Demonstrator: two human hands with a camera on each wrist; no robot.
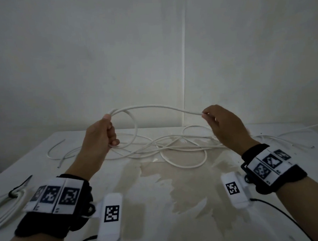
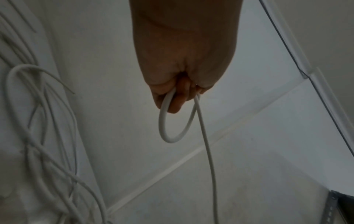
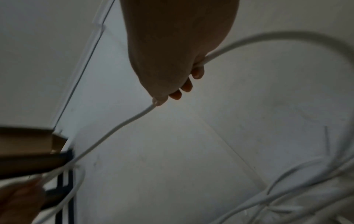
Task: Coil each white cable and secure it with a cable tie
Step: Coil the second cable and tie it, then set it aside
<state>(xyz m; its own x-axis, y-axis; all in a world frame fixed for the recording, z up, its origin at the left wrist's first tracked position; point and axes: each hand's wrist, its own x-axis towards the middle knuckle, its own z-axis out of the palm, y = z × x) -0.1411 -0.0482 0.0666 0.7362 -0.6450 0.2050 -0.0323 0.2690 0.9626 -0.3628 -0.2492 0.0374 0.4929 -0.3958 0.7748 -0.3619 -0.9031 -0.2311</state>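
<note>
A white cable (image 1: 154,107) stretches in the air between both hands above the table. My left hand (image 1: 103,134) grips it in a fist, and one loop (image 1: 135,132) hangs from that fist; the left wrist view shows the loop (image 2: 172,133) below the curled fingers (image 2: 178,100). My right hand (image 1: 219,122) pinches the cable about an arm's width to the right; in the right wrist view the cable (image 3: 118,127) runs out from the fingertips (image 3: 159,100). More white cables (image 1: 174,147) lie tangled on the table behind the hands.
At the left table edge lies a coiled white cable bundle (image 1: 4,207) bound with a black cable tie (image 1: 18,188). The white table (image 1: 159,221) has a stained, worn patch in the middle. A white wall stands close behind the table.
</note>
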